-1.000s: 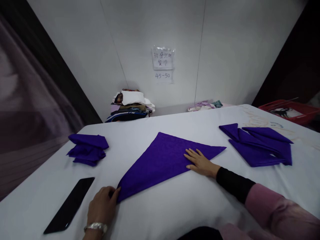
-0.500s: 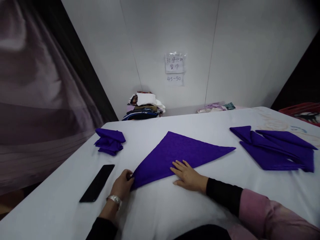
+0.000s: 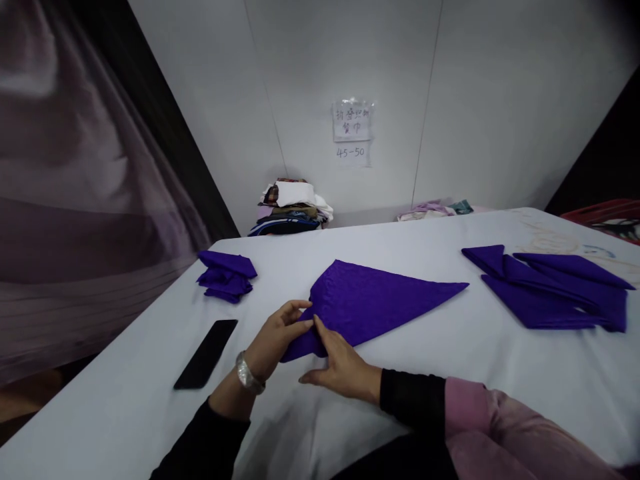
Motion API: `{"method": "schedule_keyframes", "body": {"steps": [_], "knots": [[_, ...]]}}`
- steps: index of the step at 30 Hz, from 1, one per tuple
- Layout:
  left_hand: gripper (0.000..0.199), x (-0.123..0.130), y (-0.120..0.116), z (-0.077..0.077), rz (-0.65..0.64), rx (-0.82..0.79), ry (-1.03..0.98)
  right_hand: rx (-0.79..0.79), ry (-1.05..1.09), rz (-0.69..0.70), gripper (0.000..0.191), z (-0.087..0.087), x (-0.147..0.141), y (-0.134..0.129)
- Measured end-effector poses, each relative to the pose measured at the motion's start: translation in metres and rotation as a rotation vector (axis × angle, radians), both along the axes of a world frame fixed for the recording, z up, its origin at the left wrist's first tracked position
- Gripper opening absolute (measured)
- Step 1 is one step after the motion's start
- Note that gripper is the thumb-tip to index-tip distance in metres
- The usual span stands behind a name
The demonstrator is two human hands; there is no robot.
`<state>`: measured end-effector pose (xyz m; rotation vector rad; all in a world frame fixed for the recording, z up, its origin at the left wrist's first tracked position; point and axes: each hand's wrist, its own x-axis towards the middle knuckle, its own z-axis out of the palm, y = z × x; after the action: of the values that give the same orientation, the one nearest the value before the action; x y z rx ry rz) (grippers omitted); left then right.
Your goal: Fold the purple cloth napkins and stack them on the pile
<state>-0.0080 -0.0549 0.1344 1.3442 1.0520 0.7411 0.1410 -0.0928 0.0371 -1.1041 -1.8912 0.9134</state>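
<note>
A purple cloth napkin [image 3: 370,300], folded into a triangle, lies flat on the white-covered table with one point toward the right. Its left corner is being turned inward, and the cloth bunches there. My left hand [image 3: 280,333], a silver bracelet on its wrist, has its thumb and fingers closed on that turned part. Close beside it, my right hand [image 3: 347,367] rests its fingertips on the cloth near the fold. The right thumb is spread away from the fingers, over the tablecloth. Both hands partly cover the fold.
At left are a crumpled purple napkin [image 3: 227,275] and a black phone-like slab [image 3: 206,355]. Several folded purple napkins [image 3: 555,293] lie at right. Behind the table stands a clothes pile [image 3: 290,210], with more fabric [image 3: 433,210] along the wall. A handwritten sign [image 3: 353,123] hangs above.
My left hand has moved right and inward, turning the napkin's left corner over. My right hand has slid left along the lower edge to meet it.
</note>
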Motion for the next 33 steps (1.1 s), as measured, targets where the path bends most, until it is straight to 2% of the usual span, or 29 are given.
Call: {"method": "schedule_keyframes", "body": {"steps": [2,5,7,10,12,14,16,18,20,23,27,30,33], "knots": [[0.043,0.02,-0.003,0.004,-0.021,0.028,-0.042,-0.002,0.221,-0.075,0.085,0.006,-0.001,-0.002],[0.042,0.044,-0.005,0.009,-0.058,0.077,-0.027,-0.05,0.518,-0.089,0.03,0.013,0.008,-0.002],[0.041,0.053,-0.003,0.013,-0.092,0.106,0.01,-0.134,0.622,-0.075,0.014,0.017,0.019,-0.004],[0.039,0.059,0.007,0.016,-0.11,0.166,0.057,-0.298,0.678,-0.046,0.017,0.022,0.036,-0.015],[0.04,0.059,0.018,0.012,-0.092,0.213,0.082,-0.428,0.745,-0.021,0.018,0.026,0.048,-0.025],[0.042,0.058,0.031,0.001,-0.108,0.235,0.128,-0.544,0.872,-0.023,0.016,0.03,0.06,-0.033],[0.044,0.057,0.044,-0.014,-0.201,0.229,0.213,-0.62,1.003,-0.056,0.018,0.036,0.076,-0.037],[0.047,0.055,0.055,-0.028,-0.31,0.235,0.324,-0.644,1.101,-0.114,0.019,0.041,0.099,-0.036],[0.053,0.055,0.065,-0.04,-0.354,0.258,0.429,-0.647,1.164,-0.192,0.016,0.042,0.126,-0.029],[0.054,0.061,0.081,-0.054,-0.358,0.332,0.523,-0.684,1.203,-0.382,0.003,0.033,0.171,-0.011],[0.051,0.079,0.1,-0.071,-0.362,0.463,0.691,-0.761,1.195,-0.556,0.015,0.008,0.217,0.014],[0.048,0.091,0.11,-0.086,-0.297,0.519,0.815,-0.773,1.19,-0.588,0.018,-0.009,0.232,0.024],[0.038,0.099,0.116,-0.098,-0.312,0.55,0.798,-0.756,1.176,-0.595,0.017,-0.018,0.234,0.026]]}}
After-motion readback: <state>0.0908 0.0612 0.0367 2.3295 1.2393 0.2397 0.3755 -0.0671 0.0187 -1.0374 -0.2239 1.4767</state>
